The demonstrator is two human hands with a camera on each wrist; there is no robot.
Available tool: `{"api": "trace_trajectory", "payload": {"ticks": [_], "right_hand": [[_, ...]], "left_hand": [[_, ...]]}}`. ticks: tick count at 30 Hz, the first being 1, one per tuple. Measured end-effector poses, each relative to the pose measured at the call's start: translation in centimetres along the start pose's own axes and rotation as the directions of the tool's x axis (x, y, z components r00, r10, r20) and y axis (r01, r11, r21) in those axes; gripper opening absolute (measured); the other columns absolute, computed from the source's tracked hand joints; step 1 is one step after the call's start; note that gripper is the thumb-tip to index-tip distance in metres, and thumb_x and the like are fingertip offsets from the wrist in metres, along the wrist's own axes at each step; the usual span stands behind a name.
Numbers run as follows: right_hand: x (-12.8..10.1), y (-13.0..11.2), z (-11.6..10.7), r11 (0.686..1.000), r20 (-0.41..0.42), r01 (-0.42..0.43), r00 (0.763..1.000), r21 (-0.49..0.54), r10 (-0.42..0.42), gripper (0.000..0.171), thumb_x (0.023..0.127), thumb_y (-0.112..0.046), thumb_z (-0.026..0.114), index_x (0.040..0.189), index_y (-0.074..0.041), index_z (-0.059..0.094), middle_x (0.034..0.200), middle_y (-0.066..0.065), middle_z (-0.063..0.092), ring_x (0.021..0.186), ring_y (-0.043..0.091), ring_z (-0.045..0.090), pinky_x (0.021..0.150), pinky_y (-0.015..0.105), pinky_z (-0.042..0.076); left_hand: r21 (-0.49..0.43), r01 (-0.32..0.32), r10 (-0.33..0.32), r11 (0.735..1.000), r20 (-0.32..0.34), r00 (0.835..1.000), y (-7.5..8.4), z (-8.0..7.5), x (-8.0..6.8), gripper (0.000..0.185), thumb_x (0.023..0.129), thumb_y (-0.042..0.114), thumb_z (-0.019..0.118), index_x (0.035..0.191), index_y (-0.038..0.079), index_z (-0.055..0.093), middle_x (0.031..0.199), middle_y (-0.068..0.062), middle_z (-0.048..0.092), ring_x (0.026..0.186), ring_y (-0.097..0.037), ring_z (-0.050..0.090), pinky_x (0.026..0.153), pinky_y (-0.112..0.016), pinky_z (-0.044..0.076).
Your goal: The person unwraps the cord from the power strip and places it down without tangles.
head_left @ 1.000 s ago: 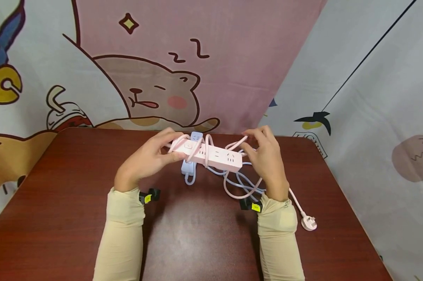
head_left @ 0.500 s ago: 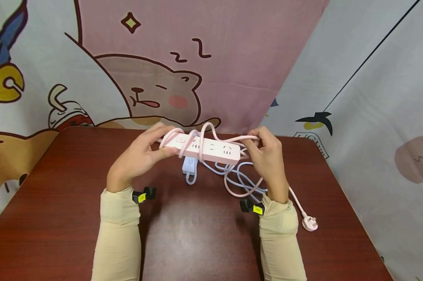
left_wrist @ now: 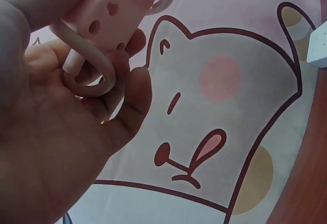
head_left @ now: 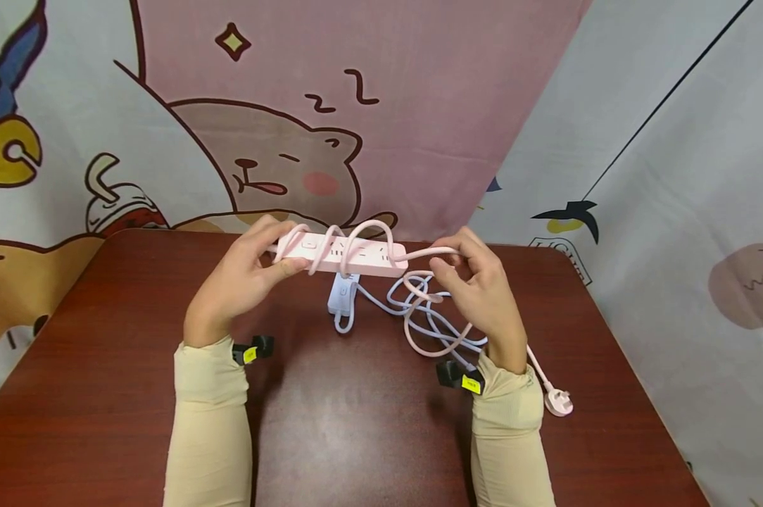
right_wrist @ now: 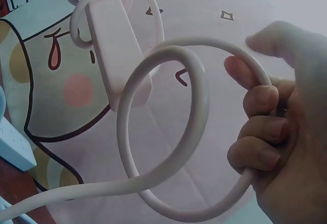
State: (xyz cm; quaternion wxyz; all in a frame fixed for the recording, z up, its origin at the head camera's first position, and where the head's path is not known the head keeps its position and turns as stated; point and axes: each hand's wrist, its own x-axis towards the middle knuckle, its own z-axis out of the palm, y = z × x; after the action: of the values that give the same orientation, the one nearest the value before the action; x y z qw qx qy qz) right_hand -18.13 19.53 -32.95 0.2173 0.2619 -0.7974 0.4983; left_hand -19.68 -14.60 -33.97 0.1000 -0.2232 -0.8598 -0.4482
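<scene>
My left hand (head_left: 236, 278) grips the left end of a pink power strip (head_left: 374, 265), thumb in front and fingers behind, lifted above the table. The strip's pink cord (head_left: 427, 251) winds loosely round it in several turns. In the left wrist view, the cord bends back beside the fingers (left_wrist: 137, 93) at the strip's end. My right hand (head_left: 483, 289) holds the cord right of the strip; the right wrist view has its lower fingers (right_wrist: 255, 155) curled round the cord, index finger and thumb apart. A loop of pink cord (right_wrist: 200, 96) hangs between hand and strip.
Below the pink strip a light blue power strip (head_left: 341, 297) lies on the brown table (head_left: 356, 422), its blue cord (head_left: 381, 303) tangled to the right. The pink cord's plug (head_left: 559, 403) rests at right. A printed cloth (head_left: 419, 105) hangs behind the table.
The pink strip has moved left and slightly up with my left hand. The cord to my right hand now runs as a stretched strand, and a loop has dropped below it.
</scene>
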Motion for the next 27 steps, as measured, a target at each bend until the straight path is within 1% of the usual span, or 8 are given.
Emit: {"api": "trace_trajectory", "payload": {"ticks": [4, 10, 15, 19, 23, 27], "right_hand": [[0.1, -0.2, 0.2, 1.000, -0.027, 0.004, 1.000, 0.010, -0.003, 0.006, 0.095, 0.000, 0.067, 0.097, -0.003, 0.073, 0.075, -0.005, 0.042, 0.065, 0.007, 0.038, 0.058, 0.022, 0.031], [0.1, -0.5, 0.2, 0.999, -0.070, 0.010, 0.998, 0.033, -0.007, 0.006, 0.094, 0.000, 0.070, 0.092, -0.001, 0.075, 0.064, -0.008, 0.044, 0.055, 0.003, 0.034, 0.051, 0.023, 0.026], [0.0, -0.7, 0.1, 0.999, -0.092, -0.006, 0.996, 0.050, 0.010, 0.006, 0.092, 0.002, 0.071, 0.092, 0.001, 0.077, 0.062, -0.009, 0.052, 0.052, 0.001, 0.038, 0.048, 0.022, 0.030], [-0.1, -0.9, 0.1, 0.996, -0.102, -0.009, 0.995, 0.083, 0.018, 0.007, 0.091, 0.004, 0.071, 0.093, 0.003, 0.077, 0.062, -0.012, 0.054, 0.052, 0.001, 0.040, 0.048, 0.021, 0.033], [-0.2, -1.2, -0.1, 0.994, -0.094, 0.002, 0.996, 0.108, 0.009, 0.007, 0.091, 0.006, 0.070, 0.093, 0.005, 0.076, 0.062, -0.013, 0.053, 0.052, 0.000, 0.039, 0.049, 0.020, 0.033], [-0.3, -1.3, -0.2, 0.991, -0.071, -0.006, 0.997, 0.132, 0.015, 0.008, 0.089, 0.010, 0.069, 0.092, 0.008, 0.075, 0.066, -0.013, 0.061, 0.057, -0.003, 0.047, 0.053, 0.017, 0.038]], "left_hand": [[-0.002, -0.016, 0.016, 1.000, -0.004, 1.000, -0.1, 0.0, 0.0, 0.042, 0.094, 0.019, 0.074, 0.135, 0.012, 0.064, 0.108, -0.004, 0.058, 0.095, -0.010, 0.048, 0.078, -0.023, 0.043], [0.009, -0.027, 0.027, 1.000, -0.027, 0.999, 0.0, 0.0, 0.1, 0.042, 0.094, 0.017, 0.073, 0.134, 0.010, 0.063, 0.111, -0.006, 0.059, 0.094, -0.009, 0.048, 0.079, -0.023, 0.043], [0.002, -0.030, 0.030, 1.000, -0.055, 0.998, 0.0, 0.0, 0.1, 0.040, 0.095, 0.017, 0.073, 0.133, 0.009, 0.064, 0.111, -0.006, 0.059, 0.094, -0.009, 0.048, 0.079, -0.021, 0.043], [-0.005, -0.035, 0.035, 0.999, -0.069, 0.997, 0.1, 0.0, 0.1, 0.039, 0.095, 0.017, 0.073, 0.132, 0.009, 0.064, 0.111, -0.006, 0.059, 0.095, -0.009, 0.048, 0.080, -0.018, 0.041], [0.009, -0.014, 0.015, 1.000, -0.093, 0.996, 0.1, -0.1, 0.2, 0.041, 0.096, 0.021, 0.072, 0.134, 0.010, 0.063, 0.112, -0.007, 0.058, 0.095, -0.010, 0.048, 0.080, -0.019, 0.041], [-0.012, 0.026, -0.027, 1.000, -0.130, 0.991, 0.2, -0.2, 0.1, 0.042, 0.096, 0.022, 0.071, 0.137, 0.012, 0.062, 0.112, -0.007, 0.057, 0.097, -0.011, 0.048, 0.080, -0.019, 0.042]]}}
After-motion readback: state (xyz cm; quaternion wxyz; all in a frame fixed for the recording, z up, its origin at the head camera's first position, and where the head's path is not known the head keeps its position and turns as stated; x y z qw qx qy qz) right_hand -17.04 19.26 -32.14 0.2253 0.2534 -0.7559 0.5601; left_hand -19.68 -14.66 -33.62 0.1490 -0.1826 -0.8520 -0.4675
